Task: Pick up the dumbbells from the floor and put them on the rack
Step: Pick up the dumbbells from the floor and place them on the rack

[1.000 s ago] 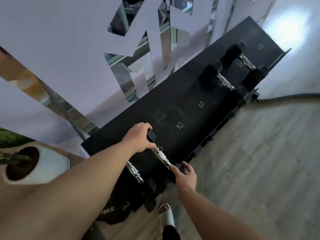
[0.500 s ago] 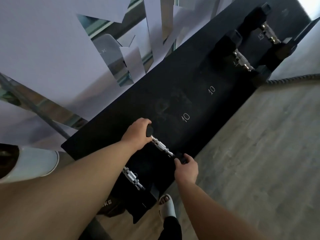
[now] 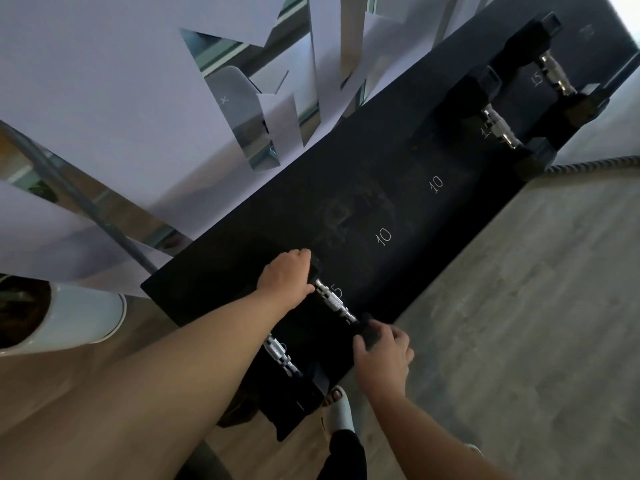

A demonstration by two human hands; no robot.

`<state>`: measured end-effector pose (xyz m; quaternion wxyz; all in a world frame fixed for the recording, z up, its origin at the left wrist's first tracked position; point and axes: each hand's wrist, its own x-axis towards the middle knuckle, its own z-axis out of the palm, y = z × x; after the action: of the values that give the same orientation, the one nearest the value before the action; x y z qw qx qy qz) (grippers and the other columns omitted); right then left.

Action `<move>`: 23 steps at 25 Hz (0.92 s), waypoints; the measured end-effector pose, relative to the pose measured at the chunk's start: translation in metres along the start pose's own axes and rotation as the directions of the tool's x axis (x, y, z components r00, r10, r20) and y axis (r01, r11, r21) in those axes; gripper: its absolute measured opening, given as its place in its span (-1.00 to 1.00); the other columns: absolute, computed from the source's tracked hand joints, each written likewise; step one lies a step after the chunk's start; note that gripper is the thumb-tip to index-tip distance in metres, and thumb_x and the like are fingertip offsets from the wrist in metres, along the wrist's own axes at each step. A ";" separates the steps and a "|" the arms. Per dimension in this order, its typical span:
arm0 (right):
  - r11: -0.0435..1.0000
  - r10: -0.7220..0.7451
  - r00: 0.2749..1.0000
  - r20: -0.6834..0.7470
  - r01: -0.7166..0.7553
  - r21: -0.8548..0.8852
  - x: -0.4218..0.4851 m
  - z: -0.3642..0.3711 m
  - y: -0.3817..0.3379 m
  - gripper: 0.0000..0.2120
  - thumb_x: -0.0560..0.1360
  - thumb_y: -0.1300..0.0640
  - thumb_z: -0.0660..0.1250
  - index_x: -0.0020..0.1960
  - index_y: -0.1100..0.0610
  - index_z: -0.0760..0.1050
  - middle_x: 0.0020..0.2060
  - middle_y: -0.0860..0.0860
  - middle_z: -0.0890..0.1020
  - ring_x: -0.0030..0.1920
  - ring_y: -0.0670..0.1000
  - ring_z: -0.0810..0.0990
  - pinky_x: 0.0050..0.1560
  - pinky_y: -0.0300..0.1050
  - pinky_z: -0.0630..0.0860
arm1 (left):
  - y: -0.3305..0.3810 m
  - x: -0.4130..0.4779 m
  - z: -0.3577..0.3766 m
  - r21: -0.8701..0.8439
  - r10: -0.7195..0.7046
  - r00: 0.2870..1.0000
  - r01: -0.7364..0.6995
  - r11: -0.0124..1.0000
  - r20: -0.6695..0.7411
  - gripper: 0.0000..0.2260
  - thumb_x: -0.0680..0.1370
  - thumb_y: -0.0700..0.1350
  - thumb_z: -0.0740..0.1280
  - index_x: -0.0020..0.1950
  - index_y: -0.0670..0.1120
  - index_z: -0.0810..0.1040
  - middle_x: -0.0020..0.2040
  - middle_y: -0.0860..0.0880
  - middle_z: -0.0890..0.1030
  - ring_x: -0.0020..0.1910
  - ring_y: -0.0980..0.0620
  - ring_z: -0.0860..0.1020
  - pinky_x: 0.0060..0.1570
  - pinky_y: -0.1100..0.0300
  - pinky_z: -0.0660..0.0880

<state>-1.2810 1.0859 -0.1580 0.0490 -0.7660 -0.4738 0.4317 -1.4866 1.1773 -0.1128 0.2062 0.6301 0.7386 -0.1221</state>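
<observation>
Dumbbell (image 3: 335, 301) on rack (image 3: 415, 209), ends gripped by left hand (image 3: 285, 275), right hand (image 3: 382, 348).

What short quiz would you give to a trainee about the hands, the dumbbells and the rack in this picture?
1. True or false: the left hand and the right hand grip the two ends of one dumbbell.
2. Which chalk number stands beside the handle of this dumbbell? A) 5 B) 10 C) 20
3. Fill in: at the far end of the rack lie ___ other dumbbells.

Key: 1 true; 2 A; 3 two.
</observation>
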 end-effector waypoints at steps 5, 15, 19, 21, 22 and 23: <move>0.978 0.091 0.990 0.106 -0.109 0.176 -0.012 -0.002 0.022 -0.53 0.57 0.05 0.41 0.45 0.05 0.43 0.36 0.07 0.46 0.06 -0.06 0.54 0.07 -0.16 0.56 | 0.014 0.014 -0.004 0.001 0.051 0.998 -0.051 0.999 -0.046 -0.44 0.54 0.02 0.50 0.45 -0.11 0.39 0.34 -0.13 0.50 0.25 -0.13 0.52 0.09 0.01 0.58; 0.980 -0.079 0.985 0.155 0.049 0.192 0.010 -0.020 0.011 -0.80 0.47 0.11 0.49 0.06 -0.07 0.59 -0.08 -0.11 0.65 -0.10 -0.14 0.65 -0.26 -0.32 0.45 | -0.004 0.003 -0.010 -0.034 -0.030 0.998 0.032 0.999 0.064 -0.18 0.44 0.28 0.51 0.54 -0.06 0.30 0.41 -0.12 0.48 0.31 -0.16 0.52 0.14 -0.06 0.55; 0.987 -0.093 0.974 0.209 0.062 0.150 -0.009 -0.009 0.008 -0.85 0.50 0.06 0.45 0.05 -0.08 0.55 -0.09 -0.10 0.64 -0.19 -0.17 0.61 -0.37 -0.41 0.40 | -0.050 -0.039 -0.005 0.051 -0.094 0.983 0.086 0.995 0.160 -0.24 0.45 0.40 0.38 0.50 -0.01 0.38 0.41 -0.09 0.47 0.34 -0.15 0.48 0.17 -0.07 0.51; 0.990 -0.081 0.967 0.243 0.050 0.131 -0.018 0.003 0.009 -0.82 0.51 0.02 0.45 0.08 -0.05 0.54 -0.08 -0.06 0.64 -0.20 -0.15 0.62 -0.35 -0.36 0.44 | -0.071 -0.059 0.000 0.002 -0.137 0.967 0.140 0.990 0.215 -0.25 0.45 0.37 0.41 0.52 0.02 0.35 0.45 -0.08 0.42 0.37 -0.15 0.45 0.17 -0.07 0.53; 0.992 -0.067 0.962 0.265 0.037 0.119 -0.022 0.010 0.009 -0.76 0.50 -0.02 0.46 0.13 -0.02 0.54 -0.04 -0.04 0.64 -0.19 -0.13 0.62 -0.32 -0.31 0.48 | -0.078 -0.066 0.002 -0.033 -0.139 0.963 0.150 0.988 0.232 -0.23 0.45 0.35 0.43 0.55 0.03 0.32 0.49 -0.08 0.38 0.40 -0.16 0.42 0.19 -0.08 0.53; 0.995 -0.046 0.956 0.290 0.017 0.102 -0.026 0.018 0.009 -0.67 0.49 -0.08 0.47 0.19 0.01 0.53 0.03 -0.03 0.62 -0.17 -0.12 0.62 -0.29 -0.26 0.51 | -0.082 -0.071 0.005 -0.065 -0.130 0.962 0.150 0.987 0.238 -0.22 0.46 0.32 0.46 0.57 0.05 0.29 0.51 -0.08 0.35 0.42 -0.17 0.40 0.22 -0.10 0.53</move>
<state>-1.2920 1.0553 -0.1578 0.0231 -0.6827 -0.4663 0.5621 -1.5577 1.0985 -0.0912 0.3082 0.5486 0.7563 -0.1790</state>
